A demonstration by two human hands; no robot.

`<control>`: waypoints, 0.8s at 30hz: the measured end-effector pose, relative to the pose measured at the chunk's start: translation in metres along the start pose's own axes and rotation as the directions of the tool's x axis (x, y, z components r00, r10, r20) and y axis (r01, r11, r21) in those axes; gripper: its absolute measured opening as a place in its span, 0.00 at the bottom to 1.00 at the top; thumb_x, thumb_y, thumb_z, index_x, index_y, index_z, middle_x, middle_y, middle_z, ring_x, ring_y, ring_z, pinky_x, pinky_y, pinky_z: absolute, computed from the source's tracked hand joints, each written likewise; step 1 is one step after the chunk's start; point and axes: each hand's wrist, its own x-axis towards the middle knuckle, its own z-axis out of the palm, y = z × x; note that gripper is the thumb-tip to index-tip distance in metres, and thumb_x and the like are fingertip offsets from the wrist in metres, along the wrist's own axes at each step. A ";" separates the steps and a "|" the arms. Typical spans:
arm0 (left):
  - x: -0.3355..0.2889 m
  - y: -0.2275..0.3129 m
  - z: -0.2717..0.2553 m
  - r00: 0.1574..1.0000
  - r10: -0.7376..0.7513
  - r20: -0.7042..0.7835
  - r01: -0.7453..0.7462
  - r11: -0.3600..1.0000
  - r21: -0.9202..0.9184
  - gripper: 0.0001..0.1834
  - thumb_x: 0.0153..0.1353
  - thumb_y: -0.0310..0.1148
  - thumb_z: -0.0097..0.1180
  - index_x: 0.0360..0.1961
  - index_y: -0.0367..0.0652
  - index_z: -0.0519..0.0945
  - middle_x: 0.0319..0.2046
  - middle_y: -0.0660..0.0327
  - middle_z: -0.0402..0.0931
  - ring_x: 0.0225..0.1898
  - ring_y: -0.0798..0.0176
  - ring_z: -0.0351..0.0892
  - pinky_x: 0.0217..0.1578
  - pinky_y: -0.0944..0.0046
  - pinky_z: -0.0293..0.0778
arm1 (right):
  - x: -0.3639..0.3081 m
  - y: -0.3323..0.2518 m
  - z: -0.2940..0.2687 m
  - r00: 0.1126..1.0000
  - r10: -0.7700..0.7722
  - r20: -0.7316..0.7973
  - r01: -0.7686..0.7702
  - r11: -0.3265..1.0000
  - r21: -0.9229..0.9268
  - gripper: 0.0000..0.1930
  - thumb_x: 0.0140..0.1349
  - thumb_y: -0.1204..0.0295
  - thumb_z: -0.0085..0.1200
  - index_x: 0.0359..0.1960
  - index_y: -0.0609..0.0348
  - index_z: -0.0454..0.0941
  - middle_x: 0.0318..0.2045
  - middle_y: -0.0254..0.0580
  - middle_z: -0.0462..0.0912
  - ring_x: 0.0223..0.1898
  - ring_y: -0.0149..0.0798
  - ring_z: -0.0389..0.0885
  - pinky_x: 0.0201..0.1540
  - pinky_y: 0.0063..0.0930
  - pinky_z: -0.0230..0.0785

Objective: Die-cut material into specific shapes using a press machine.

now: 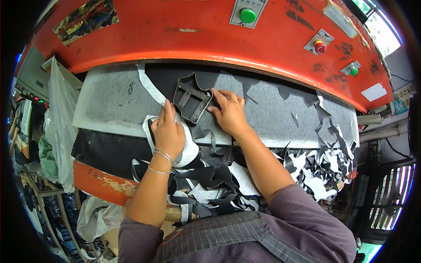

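A dark metal cutting die (pixel 194 92) with crossbars stands on black sheet material (pixel 160 81) on the grey cutting board. My right hand (pixel 230 111) has its thumb and index finger against the die's right side, holding it there. At the die's lower left, my left hand (pixel 169 133) points its fingers forward, stretched out, with the tips close beside the die's edge. Whether those tips touch the metal is hard to see. Under the left hand lies a curved white-faced offcut (pixel 189 151). Two thin bangles (pixel 162 161) circle my left wrist.
The orange press beam (pixel 188 41) spans the far side, with green buttons (pixel 247 15) and a red knob (pixel 320 47). Black and white scraps (pixel 313 171) heap along the near edge. Jagged cut sheet remnants (pixel 285 91) lie on the board (pixel 112 94). Clear plastic (pixel 61 127) hangs at left.
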 end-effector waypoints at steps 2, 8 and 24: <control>-0.002 0.005 -0.002 1.000 0.012 -0.001 -0.012 0.999 0.041 0.40 0.56 0.25 0.47 0.68 0.28 0.46 0.60 0.46 0.68 0.63 0.50 0.64 0.56 0.51 0.53 | -0.001 -0.001 -0.003 1.000 0.000 0.004 0.000 1.000 0.005 0.27 0.54 0.64 0.62 0.56 0.56 0.74 0.49 0.52 0.77 0.54 0.49 0.71 0.57 0.43 0.54; -0.005 0.014 -0.002 1.000 0.000 0.000 0.000 0.998 0.067 0.42 0.56 0.25 0.48 0.69 0.30 0.43 0.61 0.45 0.67 0.62 0.47 0.65 0.59 0.51 0.53 | -0.003 -0.002 -0.018 0.998 0.024 0.064 -0.023 1.000 -0.016 0.29 0.55 0.62 0.62 0.59 0.56 0.72 0.53 0.52 0.75 0.55 0.52 0.70 0.60 0.43 0.56; 0.045 0.248 -0.133 0.887 0.463 -0.005 -0.448 0.855 -0.261 0.19 0.62 0.41 0.53 0.23 0.36 0.82 0.18 0.55 0.80 0.23 0.61 0.84 0.27 0.65 0.76 | -0.068 0.196 -0.408 0.088 0.172 -0.981 -0.462 0.879 0.112 0.35 0.71 0.49 0.34 0.64 0.73 0.56 0.66 0.64 0.56 0.67 0.56 0.56 0.67 0.46 0.49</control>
